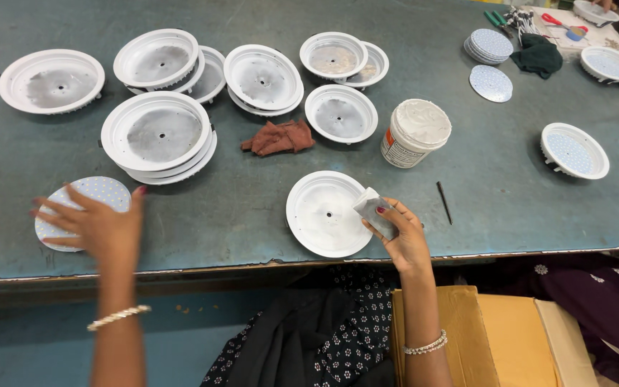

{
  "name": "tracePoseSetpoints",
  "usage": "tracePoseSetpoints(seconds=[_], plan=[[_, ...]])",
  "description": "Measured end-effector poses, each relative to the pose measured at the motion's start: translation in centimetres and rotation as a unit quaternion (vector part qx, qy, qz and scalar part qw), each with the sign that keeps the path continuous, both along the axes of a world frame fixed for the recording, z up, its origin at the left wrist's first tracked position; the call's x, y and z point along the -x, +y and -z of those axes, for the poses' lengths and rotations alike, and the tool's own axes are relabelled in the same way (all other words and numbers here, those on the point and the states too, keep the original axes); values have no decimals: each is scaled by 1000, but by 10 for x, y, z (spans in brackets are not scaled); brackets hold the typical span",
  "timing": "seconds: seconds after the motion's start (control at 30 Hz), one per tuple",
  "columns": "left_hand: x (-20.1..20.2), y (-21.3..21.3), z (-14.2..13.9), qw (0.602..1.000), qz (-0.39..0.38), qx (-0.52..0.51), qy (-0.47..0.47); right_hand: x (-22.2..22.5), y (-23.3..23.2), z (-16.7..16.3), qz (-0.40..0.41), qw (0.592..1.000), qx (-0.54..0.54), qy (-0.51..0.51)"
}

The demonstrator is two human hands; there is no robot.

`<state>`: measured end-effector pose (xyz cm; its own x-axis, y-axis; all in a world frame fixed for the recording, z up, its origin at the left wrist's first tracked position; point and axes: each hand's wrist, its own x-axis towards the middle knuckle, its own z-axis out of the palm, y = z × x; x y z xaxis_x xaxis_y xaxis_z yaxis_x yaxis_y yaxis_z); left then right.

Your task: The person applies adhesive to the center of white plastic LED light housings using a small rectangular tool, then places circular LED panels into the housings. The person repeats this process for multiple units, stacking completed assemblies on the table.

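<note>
Paste-smeared card (375,213) sits pinched in my right hand (402,240) at the rim of the white dish housing (324,213), lower centre. My left hand (98,226), fingers spread and holding nothing, hovers over the dotted round boards (102,192) at lower left (probably a thin stack).

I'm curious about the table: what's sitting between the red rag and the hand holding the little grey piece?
In the head view, a white round housing lies between the red rag and the right hand.
</note>
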<state>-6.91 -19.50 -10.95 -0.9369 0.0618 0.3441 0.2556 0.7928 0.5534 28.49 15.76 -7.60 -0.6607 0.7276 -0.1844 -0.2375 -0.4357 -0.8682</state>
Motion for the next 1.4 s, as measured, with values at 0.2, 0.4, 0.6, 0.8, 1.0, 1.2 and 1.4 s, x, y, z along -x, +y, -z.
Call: tracePoseSetpoints(seconds=[0.2, 0.4, 0.6, 0.8, 1.0, 1.2, 1.4], plan=[[62, -41, 9, 973, -15, 71, -219, 2, -5, -5, 7, 1000, 17, -4], [79, -32, 11, 965, 17, 131, -224, -2, -3, -2, 16, 1000, 13, -7], [79, -29, 4, 971, 21, 108, -212, -4, -4, 0, 18, 1000, -1, -12], [59, -38, -43, 995, -20, -19, -97, 0, -9, -10, 6, 1000, 21, 9], [-36, 15, -73, 558, 398, -676, -269, 8, -36, -48, -21, 998, 3, 53], [-162, 121, -67, 256, 386, -710, -530, 15, -101, -82, -8, 993, -102, 56], [-218, 158, -46, 185, 332, -694, -612, 34, -152, -73, 99, 873, -465, -111]])
